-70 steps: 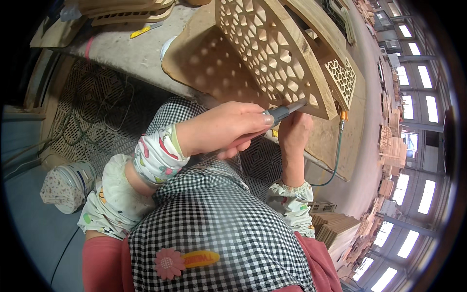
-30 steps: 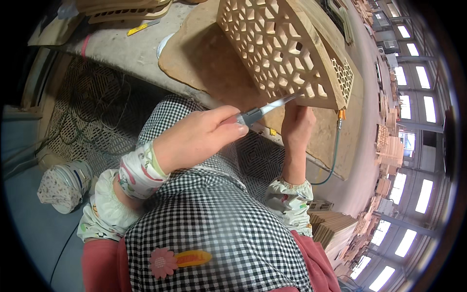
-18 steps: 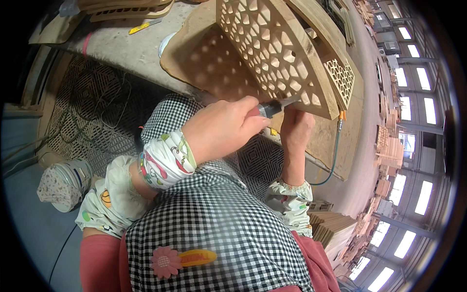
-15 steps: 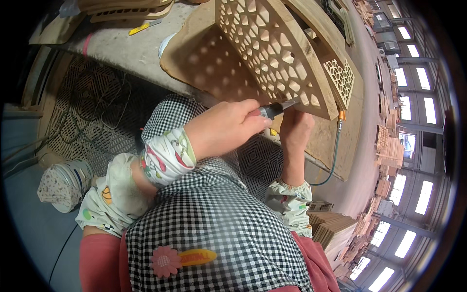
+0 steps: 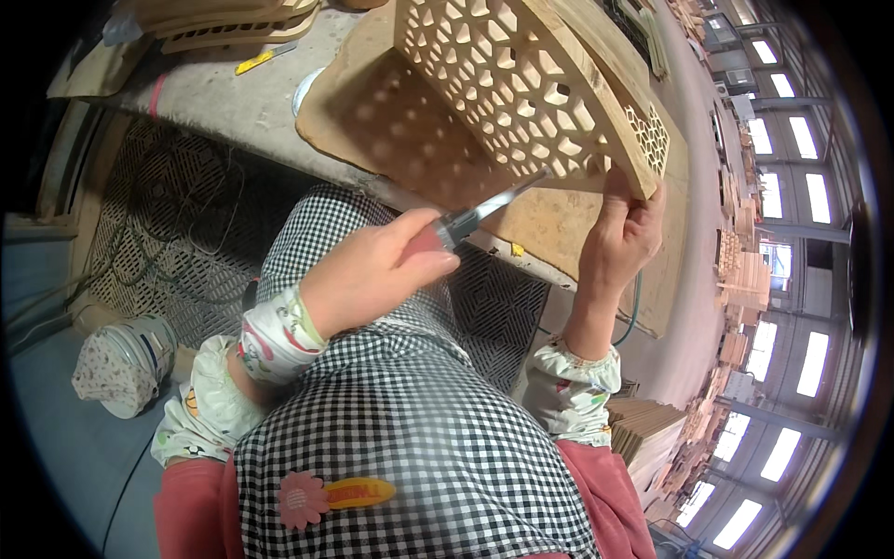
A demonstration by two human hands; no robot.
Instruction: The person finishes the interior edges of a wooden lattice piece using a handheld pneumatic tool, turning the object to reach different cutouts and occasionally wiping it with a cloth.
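My left hand [image 5: 358,284] is wrapped round the red and black handle of a hand tool with a narrow metal blade [image 5: 507,197]; whether it is a file or a chisel I cannot tell. The blade's tip is at the lower edge of a thick wooden panel [image 5: 570,58] cut through with many irregular holes. The panel stands tilted on its edge on the bench. At its lower right corner my right hand [image 5: 622,233] grips the wood, thumb on the near face and fingers curled round the edge.
Behind the panel leans another wooden piece with a lattice end [image 5: 649,135]. A brown board [image 5: 363,140] lies under the panel. Farther left are a yellow cutter knife [image 5: 265,58] and curved wooden parts [image 5: 237,33]. A covered bucket [image 5: 130,359] stands at lower left; stacked boards [image 5: 643,429] are at right.
My left hand has drawn the tool back, down and left, from the panel's holes. My right hand has moved right, from beneath the panel to its lower corner.
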